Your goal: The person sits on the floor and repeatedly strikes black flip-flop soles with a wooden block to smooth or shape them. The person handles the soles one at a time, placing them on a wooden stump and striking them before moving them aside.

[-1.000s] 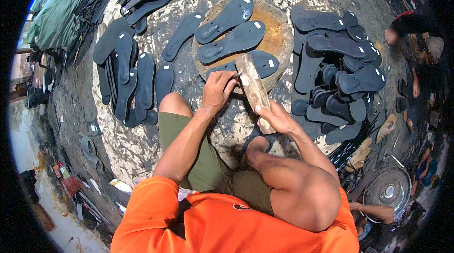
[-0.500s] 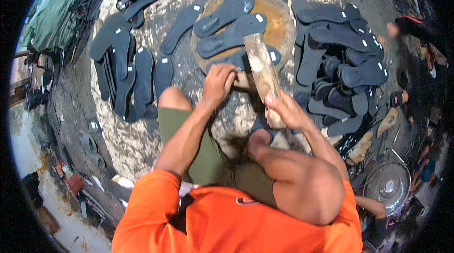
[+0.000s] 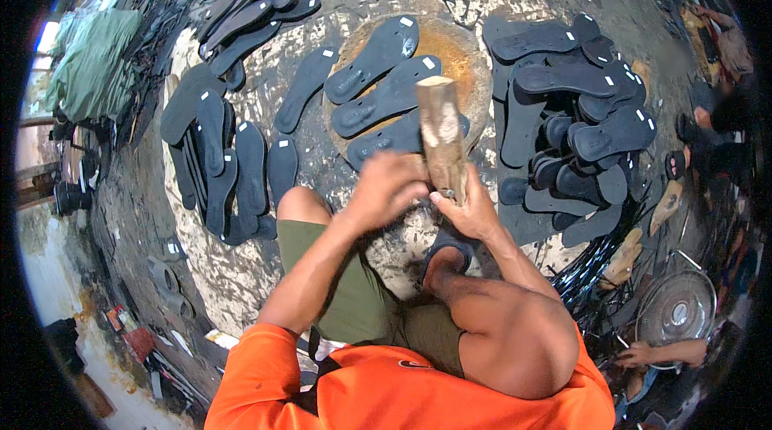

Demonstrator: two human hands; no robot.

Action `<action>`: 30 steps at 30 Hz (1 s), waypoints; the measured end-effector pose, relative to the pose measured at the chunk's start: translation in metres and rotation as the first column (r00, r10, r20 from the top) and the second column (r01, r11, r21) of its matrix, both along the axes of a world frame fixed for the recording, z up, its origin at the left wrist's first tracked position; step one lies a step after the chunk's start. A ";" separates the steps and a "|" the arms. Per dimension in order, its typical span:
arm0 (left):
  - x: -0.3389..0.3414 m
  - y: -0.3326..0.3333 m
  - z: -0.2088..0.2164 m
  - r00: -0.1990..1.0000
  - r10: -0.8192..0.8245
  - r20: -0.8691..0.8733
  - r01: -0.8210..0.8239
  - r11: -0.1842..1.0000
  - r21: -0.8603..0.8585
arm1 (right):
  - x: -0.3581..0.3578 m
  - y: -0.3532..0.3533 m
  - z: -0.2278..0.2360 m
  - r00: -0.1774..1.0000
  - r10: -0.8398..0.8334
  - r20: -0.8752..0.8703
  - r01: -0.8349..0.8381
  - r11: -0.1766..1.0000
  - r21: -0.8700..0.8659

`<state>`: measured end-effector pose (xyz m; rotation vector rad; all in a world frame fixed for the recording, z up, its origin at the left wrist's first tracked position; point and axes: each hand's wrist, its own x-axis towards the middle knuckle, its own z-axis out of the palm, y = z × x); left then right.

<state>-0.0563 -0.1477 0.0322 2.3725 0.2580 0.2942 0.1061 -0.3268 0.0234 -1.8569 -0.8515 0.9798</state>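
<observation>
My right hand [image 3: 470,206] is wrapped round the lower end of a rough wooden club [image 3: 443,129], which points away from me over the near part of a round, rusty-brown block. Beside it, my left hand [image 3: 388,189] is smeared by motion, so its grip cannot be made out; it is close to the block's near edge. Three dark shoe soles with small white labels lie on the block: a far one [image 3: 374,59], a middle one [image 3: 386,98] and a near one [image 3: 388,141], which the club partly covers.
Overlapping soles [image 3: 575,80] are heaped on the right. More soles [image 3: 250,169] lie at left, with another pile [image 3: 253,28] at far left. A pale, stained mat [image 3: 213,289] lies beneath. At lower right are a fan [image 3: 677,309] and another person's hand [image 3: 639,354].
My left hand has pulled back from the nearest sole toward me. The club has swung a little more upright in my right hand. The whole view has shifted slightly.
</observation>
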 end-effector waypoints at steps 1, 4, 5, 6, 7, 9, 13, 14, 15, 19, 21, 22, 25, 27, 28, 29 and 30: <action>0.002 0.016 -0.001 0.978 0.205 0.029 -0.207 0.974 0.091 | 0.003 0.002 0.002 0.996 -0.049 -0.077 0.052 0.998 0.031; -0.002 0.048 -0.026 0.961 0.193 -0.197 -0.110 0.923 0.368 | 0.020 0.000 -0.020 0.970 -0.166 -0.179 0.198 0.964 0.177; 0.004 0.059 -0.020 0.962 0.208 -0.178 -0.138 0.929 0.344 | 0.022 0.000 -0.022 0.961 -0.199 -0.192 0.238 0.949 0.207; 0.010 0.070 -0.013 0.962 0.223 -0.159 -0.164 0.934 0.318 | 0.027 0.003 -0.025 0.951 -0.232 -0.207 0.278 0.931 0.237; 0.009 0.072 -0.007 0.957 0.246 -0.155 -0.196 0.940 0.281 | 0.030 0.003 -0.028 0.955 -0.238 -0.175 0.273 0.939 0.212; 0.022 0.090 -0.014 0.964 0.243 -0.107 -0.195 0.921 0.336 | 0.021 0.005 -0.033 0.923 -0.274 -0.270 0.337 0.914 0.226; 0.032 0.108 -0.019 0.979 0.173 -0.104 -0.164 0.983 0.088 | 0.033 0.021 -0.024 0.903 -0.267 -0.338 0.364 0.892 0.268; 0.035 0.107 -0.011 0.989 0.140 -0.051 -0.135 0.987 0.093 | 0.037 0.021 -0.021 0.886 -0.295 -0.357 0.400 0.876 0.269; 0.043 0.118 -0.011 0.975 0.224 0.002 -0.221 0.959 0.176 | 0.035 0.023 -0.017 0.888 -0.316 -0.333 0.418 0.857 0.300; 0.066 0.134 -0.009 0.895 0.415 -0.163 -0.312 0.844 0.436 | 0.048 0.022 -0.022 0.919 -0.336 -0.208 0.364 0.924 0.117; 0.066 0.153 -0.017 0.900 0.397 -0.180 -0.286 0.848 0.446 | 0.053 0.032 -0.040 0.941 -0.320 -0.109 0.337 0.919 0.206; 0.063 0.162 -0.021 0.864 0.472 -0.175 -0.357 0.819 0.449 | 0.051 0.038 -0.036 0.947 -0.302 -0.110 0.320 0.916 0.243; 0.070 0.192 -0.020 0.836 0.524 -0.164 -0.412 0.795 0.445 | 0.053 0.056 -0.027 0.949 -0.296 -0.109 0.315 0.889 0.333; 0.077 0.205 -0.021 0.826 0.511 -0.238 -0.423 0.841 0.339 | 0.062 0.049 -0.031 0.942 -0.287 -0.176 0.329 0.896 0.297; 0.086 0.193 -0.005 0.771 0.538 -0.342 -0.435 0.836 0.335 | 0.061 0.048 -0.029 0.937 -0.270 -0.222 0.325 0.906 0.271; 0.097 0.187 0.000 0.784 0.534 -0.317 -0.463 0.843 0.274 | 0.063 0.045 -0.045 0.922 -0.298 -0.248 0.354 0.907 0.228; 0.102 0.188 0.003 0.783 0.551 -0.289 -0.501 0.834 0.232 | 0.064 0.044 -0.064 0.905 -0.321 -0.280 0.379 0.906 0.188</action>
